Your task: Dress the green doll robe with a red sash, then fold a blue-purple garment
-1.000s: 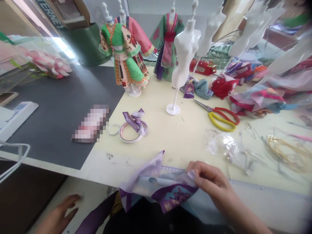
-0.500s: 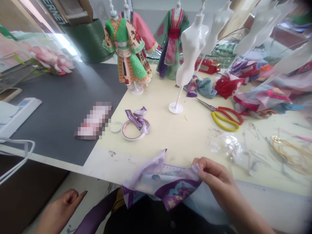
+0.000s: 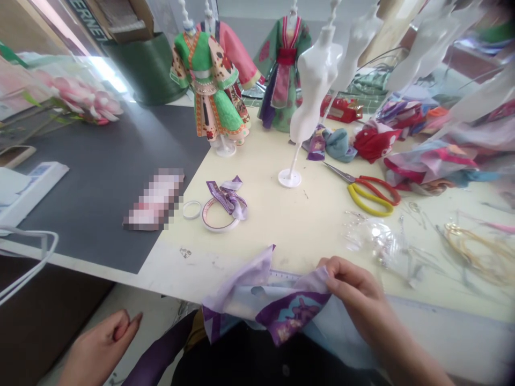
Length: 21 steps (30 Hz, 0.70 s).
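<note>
My right hand [image 3: 354,292] pinches the upper edge of a purple and lilac printed cloth [image 3: 265,305] that hangs over the near edge of the cream table [image 3: 281,225], on top of a clear ruler [image 3: 284,276]. My left hand [image 3: 98,351] is low at the bottom left, below the table edge. Its fingers are curled together, and whether they hold anything is hidden. A bare white doll mannequin [image 3: 311,91] on a thin stand rises at the middle of the table. A tape ring with a purple ribbon [image 3: 223,206] lies left of the stand.
Dressed doll mannequins [image 3: 211,80] stand at the back by a green bin [image 3: 147,67]. Red and yellow scissors [image 3: 368,193] lie to the right, beyond them cloth scraps [image 3: 422,155] in a pile. Clear plastic bits [image 3: 374,238] and gold wire [image 3: 477,249] lie at right. A dark mat [image 3: 104,177] covers the left.
My left hand has risen a little and its fingers have curled in. My right hand keeps its pinch on the cloth. The view has shifted slightly.
</note>
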Each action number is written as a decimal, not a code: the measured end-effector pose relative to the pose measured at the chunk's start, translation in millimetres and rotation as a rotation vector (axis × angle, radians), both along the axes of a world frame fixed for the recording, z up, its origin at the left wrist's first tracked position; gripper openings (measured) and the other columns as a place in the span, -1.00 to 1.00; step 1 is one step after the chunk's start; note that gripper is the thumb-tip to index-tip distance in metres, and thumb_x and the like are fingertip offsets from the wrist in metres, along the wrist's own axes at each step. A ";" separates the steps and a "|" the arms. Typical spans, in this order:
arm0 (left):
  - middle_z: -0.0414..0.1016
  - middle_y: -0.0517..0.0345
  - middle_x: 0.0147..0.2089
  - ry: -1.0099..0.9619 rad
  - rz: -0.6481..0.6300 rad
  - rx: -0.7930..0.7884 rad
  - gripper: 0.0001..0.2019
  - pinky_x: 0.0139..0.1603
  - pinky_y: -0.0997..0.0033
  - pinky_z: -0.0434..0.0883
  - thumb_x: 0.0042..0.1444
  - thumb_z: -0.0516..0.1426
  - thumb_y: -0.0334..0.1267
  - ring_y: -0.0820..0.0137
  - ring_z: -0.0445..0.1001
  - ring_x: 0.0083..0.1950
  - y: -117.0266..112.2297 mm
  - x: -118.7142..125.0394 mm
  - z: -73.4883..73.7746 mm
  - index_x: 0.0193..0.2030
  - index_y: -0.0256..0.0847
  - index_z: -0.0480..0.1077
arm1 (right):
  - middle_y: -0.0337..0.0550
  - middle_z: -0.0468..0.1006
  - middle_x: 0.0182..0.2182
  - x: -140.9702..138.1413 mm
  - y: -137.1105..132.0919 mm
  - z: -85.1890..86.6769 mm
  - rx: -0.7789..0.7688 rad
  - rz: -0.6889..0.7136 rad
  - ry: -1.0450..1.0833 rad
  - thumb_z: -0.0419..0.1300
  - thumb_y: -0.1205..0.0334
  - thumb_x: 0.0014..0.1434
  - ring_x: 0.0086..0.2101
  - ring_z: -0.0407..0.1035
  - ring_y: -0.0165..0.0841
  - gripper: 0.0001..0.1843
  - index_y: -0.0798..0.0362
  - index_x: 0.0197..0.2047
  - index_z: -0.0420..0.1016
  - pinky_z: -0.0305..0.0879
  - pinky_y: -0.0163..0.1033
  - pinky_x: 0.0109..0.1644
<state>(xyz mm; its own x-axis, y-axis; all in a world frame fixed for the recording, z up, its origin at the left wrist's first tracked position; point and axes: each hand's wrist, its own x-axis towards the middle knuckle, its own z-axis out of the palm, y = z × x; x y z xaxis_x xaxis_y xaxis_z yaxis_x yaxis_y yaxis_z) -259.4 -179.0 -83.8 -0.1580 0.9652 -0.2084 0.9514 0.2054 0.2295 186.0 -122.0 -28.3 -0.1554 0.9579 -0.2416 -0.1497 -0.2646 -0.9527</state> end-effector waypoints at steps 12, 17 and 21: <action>0.46 0.66 0.06 -0.817 0.432 -0.091 -0.63 0.11 -0.03 0.43 0.06 0.11 0.12 0.08 0.40 0.16 -2.2 -1.3 8.9 0.05 0.48 0.33 | -0.26 0.26 -0.50 0.8 -1.1 -0.5 0.001 0.002 -0.038 0.20 0.09 0.15 -0.43 0.13 -0.39 -0.74 0.02 -0.47 0.29 0.08 -0.27 -0.37; 0.52 0.39 0.05 -1.010 0.473 -0.107 -0.68 0.20 -0.05 0.36 0.07 0.15 0.07 0.05 0.40 0.16 15.2 28.3 59.6 -0.06 0.11 0.50 | -0.26 0.28 -0.49 3.0 -2.5 -3.1 -0.017 -0.019 -0.038 0.22 0.11 0.14 -0.42 0.14 -0.38 -0.75 0.01 -0.48 0.30 0.08 -0.28 -0.37; 0.62 0.35 -0.38 -0.731 0.420 -0.064 -0.83 -0.02 0.12 0.53 0.16 0.11 -0.10 0.20 0.59 -0.18 18.4 42.9 70.9 -0.26 -0.04 0.51 | -0.27 0.29 -0.49 3.4 -1.7 -3.7 -0.015 -0.021 -0.047 0.23 0.12 0.14 -0.43 0.15 -0.39 -0.76 0.01 -0.47 0.32 0.08 -0.29 -0.38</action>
